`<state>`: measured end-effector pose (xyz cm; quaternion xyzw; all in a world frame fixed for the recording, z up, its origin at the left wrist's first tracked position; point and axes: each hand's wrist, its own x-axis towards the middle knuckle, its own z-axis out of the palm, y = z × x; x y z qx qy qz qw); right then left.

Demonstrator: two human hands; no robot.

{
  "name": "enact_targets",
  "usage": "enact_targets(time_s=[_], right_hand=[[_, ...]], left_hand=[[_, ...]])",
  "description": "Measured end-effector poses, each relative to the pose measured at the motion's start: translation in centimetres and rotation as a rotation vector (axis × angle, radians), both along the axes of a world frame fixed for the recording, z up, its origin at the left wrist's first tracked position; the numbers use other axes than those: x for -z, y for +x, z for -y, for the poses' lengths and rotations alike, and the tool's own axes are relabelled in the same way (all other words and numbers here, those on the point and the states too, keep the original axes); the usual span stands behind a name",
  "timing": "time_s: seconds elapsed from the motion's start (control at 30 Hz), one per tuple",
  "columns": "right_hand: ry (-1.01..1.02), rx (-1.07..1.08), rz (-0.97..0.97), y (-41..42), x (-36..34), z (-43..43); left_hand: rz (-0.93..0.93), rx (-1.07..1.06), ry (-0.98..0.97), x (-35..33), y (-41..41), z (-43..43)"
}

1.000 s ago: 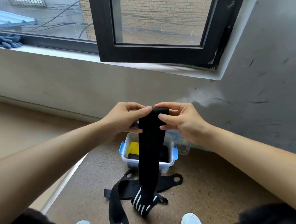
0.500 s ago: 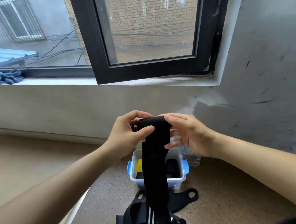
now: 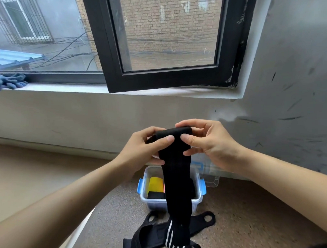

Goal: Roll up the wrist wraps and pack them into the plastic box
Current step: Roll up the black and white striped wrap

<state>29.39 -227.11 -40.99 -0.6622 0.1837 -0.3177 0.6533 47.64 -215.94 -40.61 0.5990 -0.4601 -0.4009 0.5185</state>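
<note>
As we lift one black wrist wrap (image 3: pixel 176 181) below the window, our two hands come together at its top end. Our left hand (image 3: pixel 140 149) pinches the strip's left edge, thumb pressed on the front. Our right hand (image 3: pixel 212 143) curls over the turned-over top, thumb on the front and fingers behind. The strip hangs straight down from there, and its white-striped tail reaches the floor.

One clear plastic box (image 3: pixel 154 204) stands open on the floor behind the strip, with two blue latches, one on each side. Inside we count one yellow roll (image 3: pixel 155 182) and one black roll (image 3: pixel 156 195) just in front of it; the hanging strip hides much of the rest. One clear lid (image 3: pixel 212 176) sits by the wall just behind the box. More black straps (image 3: pixel 153 235) lie tangled on the floor in front of the box, and we cannot tell how many. Blue gloves (image 3: pixel 9 81) rest on the sill at far left.
</note>
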Motion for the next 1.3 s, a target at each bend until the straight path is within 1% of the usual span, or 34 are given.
enact_targets(time_s=[0.17,0.3,0.43,0.5,0.67,0.77,0.83,1.07,1.2,1.3], right_hand=[[-0.095,0.038,0.025,0.3,0.0,-0.6],[-0.168,0.044,-0.030,0.2,-0.2,-0.8],[-0.017,-0.065,-0.106,0.0,-0.5,-0.9],[0.006,-0.101,-0.135,0.1,-0.6,-1.0],[-0.004,-0.074,-0.152,0.6,-0.6,-1.1],[-0.030,-0.038,-0.135,0.7,-0.5,-0.9],[-0.046,-0.012,-0.113,0.8,-0.6,-0.9],[-0.078,-0.018,-0.063,0.6,-0.4,-1.0],[-0.132,-0.005,-0.051,0.6,-0.2,-1.0],[-0.189,-0.004,-0.058,0.5,0.0,-0.9]], left_hand=[[-0.032,-0.036,-0.015,-0.1,0.0,0.1],[-0.008,-0.015,-0.061,0.1,0.6,-0.1],[0.030,-0.010,-0.151,0.0,0.6,-0.4],[0.044,-0.006,-0.194,0.1,0.5,-0.4],[0.171,-0.009,-0.333,0.6,0.6,-0.3],[0.296,-0.022,-0.398,0.8,0.5,-0.3],[0.312,-0.044,-0.379,0.6,0.4,-0.4],[0.096,0.012,-0.117,0.2,0.4,-0.9],[0.003,0.021,-0.054,-0.1,0.0,-0.8],[-0.023,0.009,-0.038,-0.3,0.1,-0.8]])
